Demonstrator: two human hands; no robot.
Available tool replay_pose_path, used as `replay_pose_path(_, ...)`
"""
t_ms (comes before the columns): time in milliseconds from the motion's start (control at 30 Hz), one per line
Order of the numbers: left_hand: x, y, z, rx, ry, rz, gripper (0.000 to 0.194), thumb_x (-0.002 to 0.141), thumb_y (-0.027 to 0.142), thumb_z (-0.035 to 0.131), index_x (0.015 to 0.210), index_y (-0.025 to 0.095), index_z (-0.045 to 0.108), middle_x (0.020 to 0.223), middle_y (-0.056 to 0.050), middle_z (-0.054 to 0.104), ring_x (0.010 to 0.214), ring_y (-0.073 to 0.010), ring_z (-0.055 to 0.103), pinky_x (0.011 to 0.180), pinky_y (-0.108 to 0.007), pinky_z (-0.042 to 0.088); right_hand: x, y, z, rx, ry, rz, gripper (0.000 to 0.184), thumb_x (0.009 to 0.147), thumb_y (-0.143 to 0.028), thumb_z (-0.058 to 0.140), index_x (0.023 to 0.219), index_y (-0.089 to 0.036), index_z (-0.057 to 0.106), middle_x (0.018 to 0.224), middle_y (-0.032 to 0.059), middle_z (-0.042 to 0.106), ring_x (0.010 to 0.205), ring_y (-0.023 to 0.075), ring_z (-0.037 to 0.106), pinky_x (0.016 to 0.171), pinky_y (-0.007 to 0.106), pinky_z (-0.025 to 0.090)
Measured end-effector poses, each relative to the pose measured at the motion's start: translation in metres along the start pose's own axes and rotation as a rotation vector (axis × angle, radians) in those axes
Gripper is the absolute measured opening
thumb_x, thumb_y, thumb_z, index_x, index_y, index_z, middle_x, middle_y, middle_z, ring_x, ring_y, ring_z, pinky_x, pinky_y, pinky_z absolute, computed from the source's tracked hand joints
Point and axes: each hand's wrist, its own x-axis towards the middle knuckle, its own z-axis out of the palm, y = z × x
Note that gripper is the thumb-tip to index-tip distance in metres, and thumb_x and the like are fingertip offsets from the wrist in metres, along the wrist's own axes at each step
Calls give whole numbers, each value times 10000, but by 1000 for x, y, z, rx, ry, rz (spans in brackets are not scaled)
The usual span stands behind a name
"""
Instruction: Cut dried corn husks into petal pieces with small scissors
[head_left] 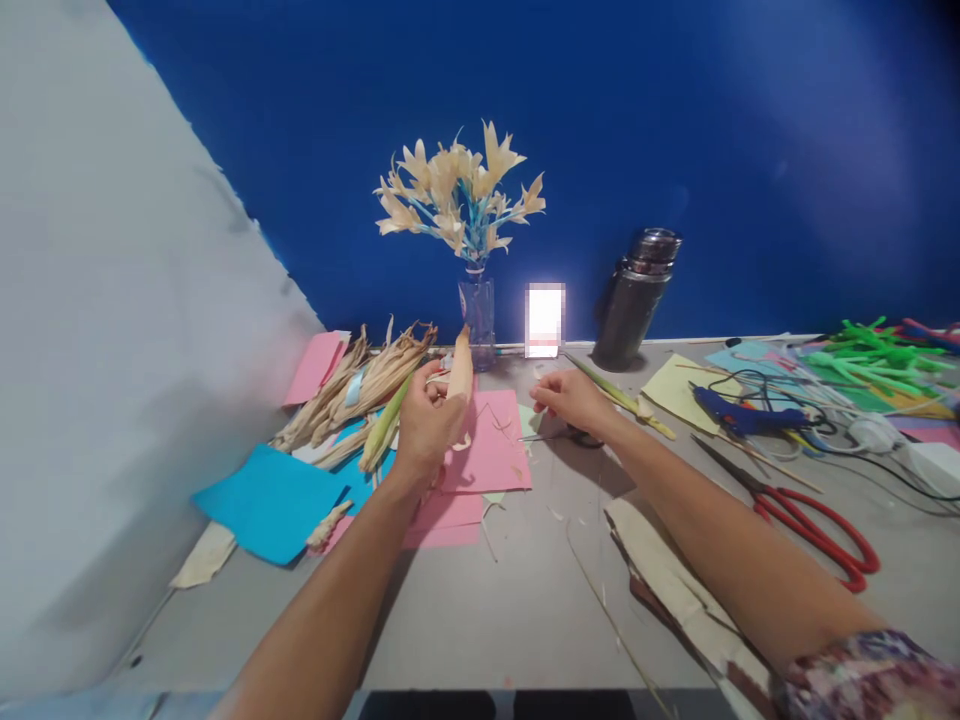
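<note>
Head view. Left hand (431, 428) raised over the desk (517, 625), forearm reaching in from the lower edge; grip clamped on a pale husk (462, 368), held upright, brown tip up, just in front of the clear bottle (480, 312) and overlapping its lower edge. The husk's lower end is partly hidden by the thumb and fingers. Right hand (574, 398) near the centre, wrist bent, fingers curled; grip drawn together at thumb and fingertips, cannot tell whether anything thin is pinched there. Right wrist partly covers small dark scissors (589, 438); the forearm hides part of a long cream piece (660, 555). Patterned sleeve (870, 675) cut off at lower right. Bright rectangle (545, 320) by the wall is pixelated, contents unreadable. Mark on the bottle's side too small to read. Pink paper (499, 460) lies between the hands, bits scattered on it.
</note>
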Motion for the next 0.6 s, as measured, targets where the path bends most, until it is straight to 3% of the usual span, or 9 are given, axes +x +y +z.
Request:
replay_pose_path(100,3,1,-2,-132,-91,-138,583,591,230,738,1149,109,619,679,25,616,514,-101,523,492,-216,404,-2,5,-30,-271,-117,-20,184,730,-196,675,549,-165,659,534,31,639,523,153,565,539,263,356)
replay_pose_path(200,4,0,-2,-214,-175,-204,456,573,260,780,992,114,678,702,2,664,547,-110,564,519,-223,415,-10,10,-47,-506,-134,-11,81,622,-89,704,592,-161,683,670,82,687,642,207,609,571,282,320)
replay_pose_path(400,-1,-11,0,-285,-177,-240,291,602,309,814,773,151,640,588,40,606,480,-86,507,486,-209,383,-37,20,-36,-760,-172,-54,173,687,-40,613,766,-151,721,852,129,706,780,241,646,605,289,306)
replay_pose_path(600,-4,-15,3,-339,-238,-291,292,632,336,807,750,152,613,569,34,576,478,-92,490,471,-212,387,-49,29,-28,-759,-159,-119,308,753,2,476,894,-138,711,971,146,673,948,255,616,693,302,330)
